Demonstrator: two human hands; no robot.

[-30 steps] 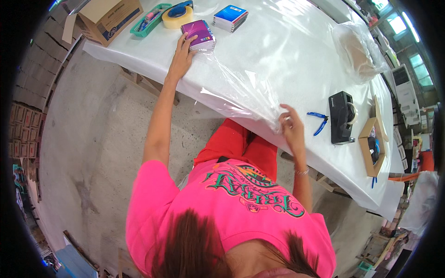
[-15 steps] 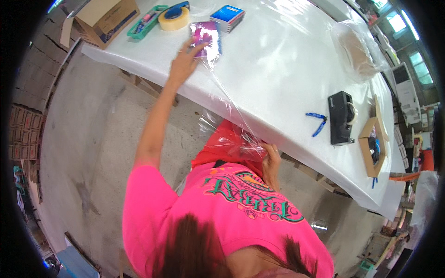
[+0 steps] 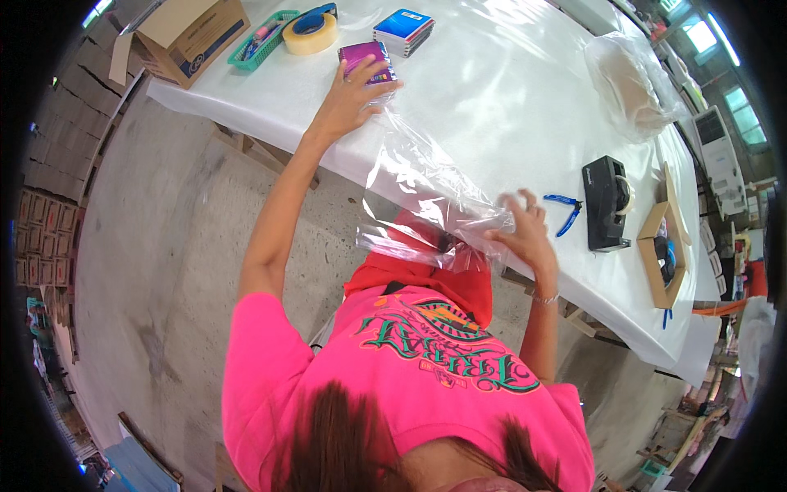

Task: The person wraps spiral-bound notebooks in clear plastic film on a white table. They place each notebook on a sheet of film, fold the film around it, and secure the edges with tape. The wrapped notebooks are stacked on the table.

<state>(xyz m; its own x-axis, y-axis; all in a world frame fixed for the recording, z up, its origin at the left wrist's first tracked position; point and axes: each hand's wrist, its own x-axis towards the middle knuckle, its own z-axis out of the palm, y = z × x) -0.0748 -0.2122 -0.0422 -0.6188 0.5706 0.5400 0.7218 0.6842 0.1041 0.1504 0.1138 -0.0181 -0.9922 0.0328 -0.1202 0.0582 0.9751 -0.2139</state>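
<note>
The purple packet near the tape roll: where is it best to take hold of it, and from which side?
Probably by its near short edge, coming from the table's front. The purple packet lies flat, with the left hand and the clear plastic bag already on that side; the tape roll and blue packets crowd the far sides.

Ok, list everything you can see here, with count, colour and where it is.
Table: one, white, across the top.
Cardboard box: one, brown, far left corner.
Basket: one, green, beside the box.
Tape roll: one, tan, next to the basket.
Purple pack: one, under the left fingers.
Blue packs: small stack, beyond the purple one.
Clear plastic sheet: one, stretched between both hands.
Cutters: one, blue handles, right.
Tape dispenser: one, black, right.
Left hand: on the purple pack.
Right hand: gripping the sheet.
</note>
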